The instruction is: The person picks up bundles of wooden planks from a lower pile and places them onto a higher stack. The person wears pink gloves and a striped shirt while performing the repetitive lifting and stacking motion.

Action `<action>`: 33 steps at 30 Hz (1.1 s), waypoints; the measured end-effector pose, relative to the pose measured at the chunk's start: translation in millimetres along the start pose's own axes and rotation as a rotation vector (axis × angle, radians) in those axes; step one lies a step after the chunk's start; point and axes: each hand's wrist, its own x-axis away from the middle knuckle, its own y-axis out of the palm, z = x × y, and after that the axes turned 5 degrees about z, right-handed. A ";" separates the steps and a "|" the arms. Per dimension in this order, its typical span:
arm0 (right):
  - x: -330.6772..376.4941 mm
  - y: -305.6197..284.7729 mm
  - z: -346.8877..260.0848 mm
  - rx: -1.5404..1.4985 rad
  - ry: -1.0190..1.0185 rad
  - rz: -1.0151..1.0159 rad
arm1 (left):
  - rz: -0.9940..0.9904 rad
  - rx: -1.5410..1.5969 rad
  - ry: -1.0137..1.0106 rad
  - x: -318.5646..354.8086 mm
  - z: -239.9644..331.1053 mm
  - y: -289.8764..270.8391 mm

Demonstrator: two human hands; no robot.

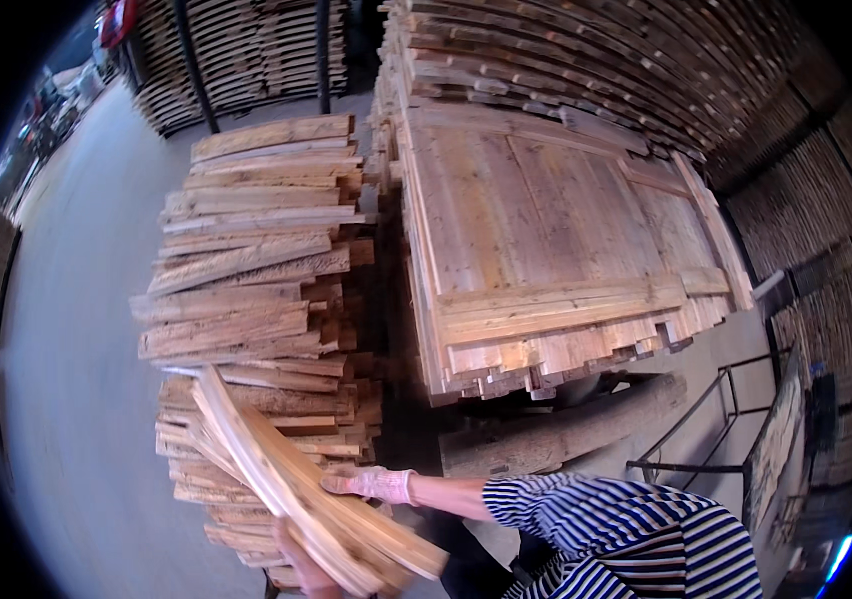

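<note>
Two or more long, pale wooden planks [291, 479] lie together at a slant, raised over the near end of a tall pile of rough boards [236, 319]. My right hand [376, 485], in a light pinkish work glove, grips their right edge, thumb on top. On the other side my left hand [306, 564] holds the near left edge; it is partly hidden behind the wood and blurred. The far ends of the planks rest over or just above the pile; I cannot tell whether they touch it.
To the right stands a large stack of flat boards [546, 220], with a dark gap between it and the pile. A rough log-like slab [566, 429] lies below it, beside a black metal frame [695, 467]. Slatted timber stacks [256, 60] rise behind. Grey floor [76, 329] runs along the left.
</note>
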 end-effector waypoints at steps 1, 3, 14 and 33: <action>3.6 -11.5 16.9 -0.226 0.064 -0.002 | -0.140 0.482 -0.232 7.0 9.1 25.3; 7.4 -6.3 7.1 -0.264 -0.067 -0.078 | 0.047 0.888 -0.626 32.6 53.0 43.4; 231.9 -31.5 -171.8 -0.201 -0.518 0.037 | -0.263 0.689 -0.184 44.5 231.8 75.6; 699.4 -379.9 -211.8 0.396 -0.654 1.452 | -1.065 0.844 -0.168 172.0 602.8 591.7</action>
